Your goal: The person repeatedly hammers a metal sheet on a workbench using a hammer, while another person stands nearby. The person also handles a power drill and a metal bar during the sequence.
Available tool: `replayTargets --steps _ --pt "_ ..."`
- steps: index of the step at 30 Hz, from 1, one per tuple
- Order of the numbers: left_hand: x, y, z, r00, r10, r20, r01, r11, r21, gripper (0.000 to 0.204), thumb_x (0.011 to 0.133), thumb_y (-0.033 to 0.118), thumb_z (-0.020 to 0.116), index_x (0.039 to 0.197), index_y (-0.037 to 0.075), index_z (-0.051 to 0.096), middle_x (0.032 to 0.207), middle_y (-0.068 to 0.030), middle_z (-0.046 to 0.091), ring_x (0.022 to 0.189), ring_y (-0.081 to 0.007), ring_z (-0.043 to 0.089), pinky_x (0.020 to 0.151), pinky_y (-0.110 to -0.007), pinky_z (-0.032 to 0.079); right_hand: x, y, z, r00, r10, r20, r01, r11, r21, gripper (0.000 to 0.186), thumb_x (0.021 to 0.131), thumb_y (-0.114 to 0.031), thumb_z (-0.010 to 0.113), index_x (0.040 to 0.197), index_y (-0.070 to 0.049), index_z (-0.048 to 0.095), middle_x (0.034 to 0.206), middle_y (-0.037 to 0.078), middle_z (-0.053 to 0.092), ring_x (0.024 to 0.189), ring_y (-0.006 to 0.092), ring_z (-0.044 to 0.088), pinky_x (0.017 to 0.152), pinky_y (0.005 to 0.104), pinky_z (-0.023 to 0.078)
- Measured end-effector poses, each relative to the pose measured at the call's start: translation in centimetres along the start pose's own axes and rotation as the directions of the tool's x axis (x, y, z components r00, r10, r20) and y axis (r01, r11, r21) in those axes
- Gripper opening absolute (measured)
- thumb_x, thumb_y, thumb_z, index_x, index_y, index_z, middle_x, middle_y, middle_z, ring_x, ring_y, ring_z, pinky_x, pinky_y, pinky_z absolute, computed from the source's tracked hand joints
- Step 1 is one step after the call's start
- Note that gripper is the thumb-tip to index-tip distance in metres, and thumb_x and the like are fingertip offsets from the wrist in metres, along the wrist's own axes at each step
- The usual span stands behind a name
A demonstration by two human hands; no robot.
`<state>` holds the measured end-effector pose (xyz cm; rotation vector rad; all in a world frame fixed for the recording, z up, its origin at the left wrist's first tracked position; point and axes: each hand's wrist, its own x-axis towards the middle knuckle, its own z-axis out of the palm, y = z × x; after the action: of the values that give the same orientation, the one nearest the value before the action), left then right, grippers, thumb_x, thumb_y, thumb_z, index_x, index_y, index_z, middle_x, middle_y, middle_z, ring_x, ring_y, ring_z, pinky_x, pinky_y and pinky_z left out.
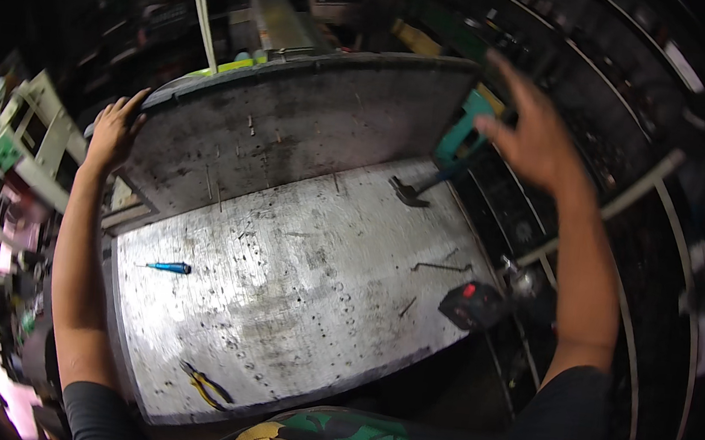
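Observation:
A dark, stained metal panel (295, 111) stands upright along the back of a scuffed silver metal work surface (292, 308). My left hand (114, 131) grips the panel's upper left edge. My right hand (529, 131) is raised near the panel's right end, fingers apart, nothing in them. Below it a hammer (408, 193) lies at the back right. A blue screwdriver (171, 266) is on the left of the surface, yellow-and-black pliers (206, 386) near the front edge. A thin metal rod (442, 266) and a black cordless tool with a red spot (472, 310) are at the right.
Cream metal framing (36, 127) stands at far left beside a bright opening. A teal machine part (461, 128) is behind the panel's right end. Dark shelving with rails (669, 64) runs along the right, and more metal equipment (279, 23) fills the background.

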<state>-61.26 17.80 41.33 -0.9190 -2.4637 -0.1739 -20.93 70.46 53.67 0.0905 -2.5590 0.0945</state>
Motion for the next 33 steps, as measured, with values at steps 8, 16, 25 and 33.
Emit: replayTargets --steps 8,16,25,33 --pt "0.2 -4.3 -1.1 0.989 0.148 0.025 -0.128 0.918 -0.375 0.056 0.099 0.007 0.063 0.154 0.013 0.054 0.13 -0.0176 0.067 0.129 -0.0396 0.061 0.113 -0.046 0.045 -28.8 -26.6 17.8 0.593 0.477 0.649 -0.803 0.407 0.435 0.047 0.096 -0.024 0.079 0.135 -0.001 0.066 0.121 0.018 0.075 0.11 0.0271 0.073 0.097 0.04 0.059" --pt "-1.0 -3.0 -0.5 0.993 -0.089 0.072 0.078 0.987 0.14 0.067 0.102 0.032 0.067 0.162 0.043 0.039 0.143 -0.0114 0.061 0.142 -0.0336 0.052 0.117 -0.073 0.031 -45.0 -38.2 29.0 0.604 0.673 0.426 -0.766 0.342 0.545 0.026 0.095 -0.026 0.079 0.103 -0.003 0.073 0.096 0.02 0.076 0.089 0.036 0.075 0.079 0.0451 0.059" --pt "-0.3 -3.7 -1.9 0.968 -0.04 0.249 0.027 0.998 0.057 0.067 0.104 0.039 0.064 0.164 0.043 0.034 0.143 -0.0111 0.06 0.135 -0.0363 0.057 0.112 -0.058 0.042 -53.4 -39.9 26.0 0.239 0.752 0.615 -0.968 0.231 0.095 0.047 0.092 -0.043 0.08 0.115 -0.002 0.072 0.112 0.024 0.075 0.107 0.0409 0.073 0.093 0.0465 0.058" --pt "1.4 -6.5 -3.6 0.904 0.275 0.328 -0.216 0.955 -0.203 0.068 0.104 0.027 0.067 0.165 0.031 0.036 0.134 -0.0202 0.068 0.126 -0.0441 0.064 0.106 -0.052 0.051 -53.0 -48.7 33.5 -0.037 0.483 0.875 -0.997 -0.079 0.002 0.076 0.093 -0.061 0.074 0.137 0.001 0.065 0.131 0.023 0.072 0.125 0.0349 0.068 0.106 0.0453 0.054"
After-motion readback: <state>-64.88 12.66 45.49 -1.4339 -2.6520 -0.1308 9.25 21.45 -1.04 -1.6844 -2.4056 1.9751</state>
